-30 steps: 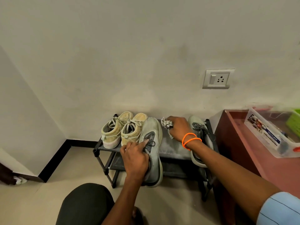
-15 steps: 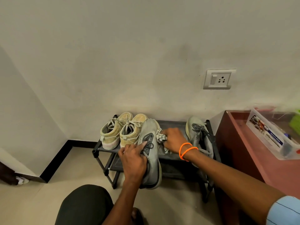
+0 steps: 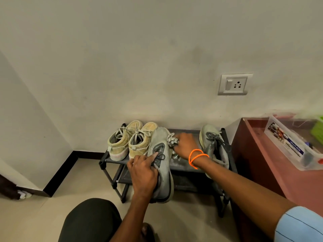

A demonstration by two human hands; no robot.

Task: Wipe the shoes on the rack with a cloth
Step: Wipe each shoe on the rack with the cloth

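Fingers point(image 3: 153, 155) of the left hand point(image 3: 143, 173) grip the grey shoe point(image 3: 161, 165) over the rack's point(image 3: 111, 159) front edge. Right hand point(image 3: 185, 143) clutches the cloth point(image 3: 173, 140) mid-shelf.

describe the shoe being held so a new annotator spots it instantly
Find the black shoe rack against the wall below the socket. On its top shelf, right of the tan pair, a grey sneaker overhangs the front edge. Unlike the grey sneaker at the far right, the left hand grips it.
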